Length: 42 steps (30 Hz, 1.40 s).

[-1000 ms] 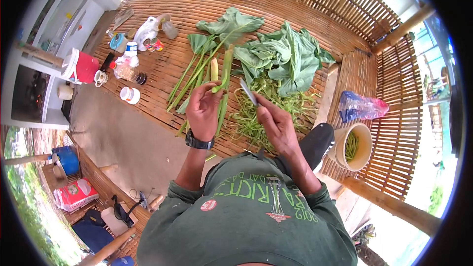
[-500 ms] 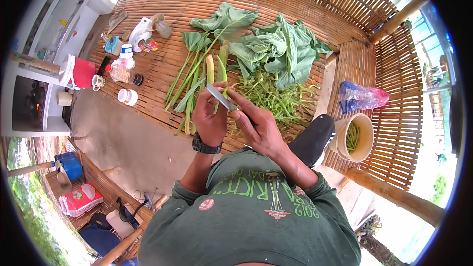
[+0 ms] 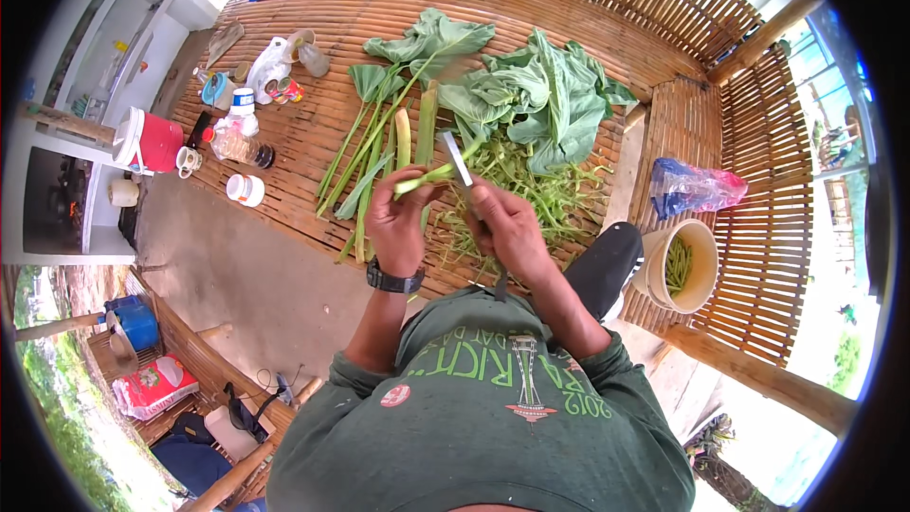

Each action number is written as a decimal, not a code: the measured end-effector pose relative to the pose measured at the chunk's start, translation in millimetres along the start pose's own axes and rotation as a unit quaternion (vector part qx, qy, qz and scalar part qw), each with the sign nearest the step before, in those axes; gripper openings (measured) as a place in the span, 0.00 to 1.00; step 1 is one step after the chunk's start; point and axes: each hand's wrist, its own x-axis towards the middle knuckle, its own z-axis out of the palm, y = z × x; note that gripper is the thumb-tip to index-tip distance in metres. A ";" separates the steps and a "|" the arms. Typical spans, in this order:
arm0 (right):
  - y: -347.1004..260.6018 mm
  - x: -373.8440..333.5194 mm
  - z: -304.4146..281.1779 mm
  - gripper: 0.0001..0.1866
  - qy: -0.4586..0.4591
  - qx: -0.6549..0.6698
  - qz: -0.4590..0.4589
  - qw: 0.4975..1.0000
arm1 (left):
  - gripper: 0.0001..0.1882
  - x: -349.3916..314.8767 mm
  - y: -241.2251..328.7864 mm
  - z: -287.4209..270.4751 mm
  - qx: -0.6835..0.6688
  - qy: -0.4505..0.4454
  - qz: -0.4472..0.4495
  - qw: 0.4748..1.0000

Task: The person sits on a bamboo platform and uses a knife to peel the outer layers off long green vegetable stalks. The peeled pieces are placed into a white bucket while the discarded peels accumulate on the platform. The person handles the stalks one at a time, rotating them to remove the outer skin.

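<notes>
Two hands are busy mid-frame and I read the scene L to R. Far left, a red jug [image 3: 152, 140] w/ white lid sits by a white cup [image 3: 188, 161], a clear bottle [image 3: 239, 146] and a small white tub [image 3: 245, 190] on the bamboo floor [image 3: 313, 57]; nothing over there has shifted vs a sec ago. Next come the long green stalks [image 3: 374, 147] w/ broad leaves fanned out, also as they lay before. My left hand [image 3: 398, 223], watch [image 3: 394, 279] on the wrist, is clenched round a pale green stem [image 3: 428, 176], holding it nearly level across my front; a sec ago that hand was further out over the pile w/ the stalk more upright, so it's been drawn in toward my chest. Right hand [image 3: 507, 228] is closed on the knife [image 3: 461, 161], blade now standing up and touching the stem near its right end, whereas half a sec ago the blade lay flatter and to the left. I judge the cut is moving along the stem, so trimming is underway, not finished. Past the hands: the heap of thin green trimmings [image 3: 540, 194], big leaves [image 3: 540, 104] behind it, then a plastic bag [image 3: 697, 188] and a cream bucket [image 3: 690, 265] w/ cut greens inside, both unmoved.
</notes>
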 end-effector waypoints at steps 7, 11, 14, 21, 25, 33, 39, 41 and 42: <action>71.6 42.4 -166.3 0.20 0.290 -0.025 0.003 0.957 | 0.08 35.3 25.5 -88.2 0.010 0.152 0.002 0.988; 107.9 37.1 -253.4 0.21 0.331 -0.272 0.047 0.902 | 0.06 48.7 34.4 -120.4 0.080 0.189 0.060 0.977; 117.1 34.6 -232.2 0.22 0.261 -0.411 -0.007 0.873 | 0.09 37.5 38.2 -96.4 0.139 0.177 0.049 0.973; 31.5 4.6 -66.2 0.26 0.126 -0.405 -0.030 0.905 | 0.12 8.4 1.0 -32.5 0.148 0.033 0.081 0.985; 1.8 -15.4 -10.4 0.27 0.011 -0.313 -0.121 0.942 | 0.13 -2.7 -3.9 -11.8 0.172 -0.009 0.083 0.982; -11.9 -16.4 7.7 0.27 -0.052 -0.324 -0.157 0.932 | 0.13 -10.6 -6.1 -3.3 0.175 -0.041 0.099 0.979; -3.8 -14.2 4.8 0.25 -0.056 -0.312 -0.157 0.935 | 0.12 -11.4 -3.7 -3.1 0.194 -0.041 0.120 0.973; 0.1 -12.8 3.4 0.24 -0.059 -0.251 -0.113 0.959 | 0.12 -11.2 -3.1 -3.1 0.195 -0.041 0.117 0.973; 4.2 -11.6 2.0 0.24 -0.062 -0.195 -0.080 0.976 | 0.11 -11.8 -1.3 -2.5 0.198 -0.040 0.110 0.973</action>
